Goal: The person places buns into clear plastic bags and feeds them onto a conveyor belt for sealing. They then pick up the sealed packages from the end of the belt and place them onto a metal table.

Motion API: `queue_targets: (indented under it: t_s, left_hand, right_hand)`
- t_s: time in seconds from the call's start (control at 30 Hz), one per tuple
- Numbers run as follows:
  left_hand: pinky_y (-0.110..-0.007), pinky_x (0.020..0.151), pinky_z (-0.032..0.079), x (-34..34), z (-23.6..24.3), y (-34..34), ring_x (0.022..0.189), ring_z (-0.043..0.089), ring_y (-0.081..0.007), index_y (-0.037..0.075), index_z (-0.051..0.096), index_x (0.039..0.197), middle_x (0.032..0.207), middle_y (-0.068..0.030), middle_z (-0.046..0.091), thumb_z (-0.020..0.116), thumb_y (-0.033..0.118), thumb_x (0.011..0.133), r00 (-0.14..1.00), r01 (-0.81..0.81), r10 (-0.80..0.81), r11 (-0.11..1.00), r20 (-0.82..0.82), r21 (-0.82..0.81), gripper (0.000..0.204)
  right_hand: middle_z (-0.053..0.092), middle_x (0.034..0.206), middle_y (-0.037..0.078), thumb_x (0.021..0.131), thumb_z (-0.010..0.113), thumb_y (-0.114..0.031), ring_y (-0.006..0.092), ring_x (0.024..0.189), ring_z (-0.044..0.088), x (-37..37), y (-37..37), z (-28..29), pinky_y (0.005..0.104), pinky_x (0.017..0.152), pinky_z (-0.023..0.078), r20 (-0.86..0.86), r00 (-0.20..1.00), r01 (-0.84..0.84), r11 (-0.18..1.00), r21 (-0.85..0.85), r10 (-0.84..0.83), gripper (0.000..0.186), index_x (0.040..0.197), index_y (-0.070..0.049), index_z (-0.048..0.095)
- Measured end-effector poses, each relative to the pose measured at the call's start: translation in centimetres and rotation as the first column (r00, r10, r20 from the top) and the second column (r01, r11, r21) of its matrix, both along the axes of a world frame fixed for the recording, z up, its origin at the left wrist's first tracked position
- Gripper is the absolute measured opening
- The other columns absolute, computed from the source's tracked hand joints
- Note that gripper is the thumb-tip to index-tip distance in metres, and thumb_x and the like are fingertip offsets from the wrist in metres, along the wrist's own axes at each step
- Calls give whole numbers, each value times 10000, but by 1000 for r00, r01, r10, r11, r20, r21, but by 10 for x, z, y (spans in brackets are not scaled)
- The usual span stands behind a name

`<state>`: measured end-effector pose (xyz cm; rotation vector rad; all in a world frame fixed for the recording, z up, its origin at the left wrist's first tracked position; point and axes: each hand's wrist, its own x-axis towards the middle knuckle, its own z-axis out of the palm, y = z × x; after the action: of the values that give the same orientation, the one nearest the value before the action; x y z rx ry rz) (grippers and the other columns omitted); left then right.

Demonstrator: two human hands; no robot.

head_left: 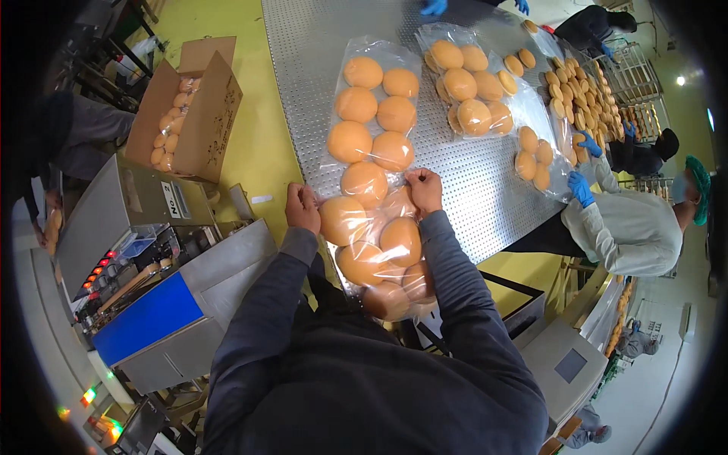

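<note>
Close to my body, a clear plastic bag of round golden-brown buns (381, 258) hangs over the near end of the perforated metal table (303, 45). My left hand (303, 208) is closed on the bag's left edge. On its right edge my right hand (425, 189) pinches the plastic with thumb and fingers. Straight ahead, just beyond my hands, another clear bag of buns (371, 114) lies flat on the table in two rows. Where the two bags meet, the plastic overlaps and I cannot tell which bag the nearest bun of the far one belongs to.
An open cardboard box (216, 114) with bagged buns stands at the left. Nearer is a metal machine with a blue panel (148, 318). More bagged buns (470, 87) and a loose pile (580, 95) lie rightward. A co-worker in blue gloves (629, 220) works at the table's right side.
</note>
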<state>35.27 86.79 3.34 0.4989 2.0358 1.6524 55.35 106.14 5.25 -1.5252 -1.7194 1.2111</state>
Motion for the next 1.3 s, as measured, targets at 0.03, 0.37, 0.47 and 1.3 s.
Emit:
queue_targets:
  t_s: [0.03,0.37,0.47,1.3]
  left_hand:
    - [-324,583,447,-6,-3,3,587,516,-153,39,445,835,659,-56,519,482,149,954,1000,-12,12,1000,-6,0,166]
    - [-292,575,466,-18,15,22,615,590,-140,49,425,848,679,-65,569,576,82,877,980,-61,45,995,194,80,157]
    - [-292,579,467,-19,9,22,614,585,-126,40,438,833,669,-62,573,579,66,874,989,-42,24,992,149,120,149]
    - [-312,595,567,-53,110,-190,664,636,-190,7,488,854,784,-105,601,622,-8,837,770,-535,362,814,525,224,136]
  right_hand:
    - [628,648,67,778,673,-118,130,576,554,-6,8,1,291,554,449,14,1000,-12,1000,1,12,136,744,13,661]
    - [650,779,108,802,678,-131,191,718,606,-67,29,46,307,689,478,101,994,-28,824,566,-36,158,876,6,653]
    - [636,802,118,811,673,-210,245,788,614,-96,15,57,343,735,481,48,876,-467,819,333,479,207,913,-31,655]
    - [667,980,71,880,628,-252,167,955,586,-248,-138,136,316,879,443,-56,59,-994,54,-98,997,239,1032,-69,656]
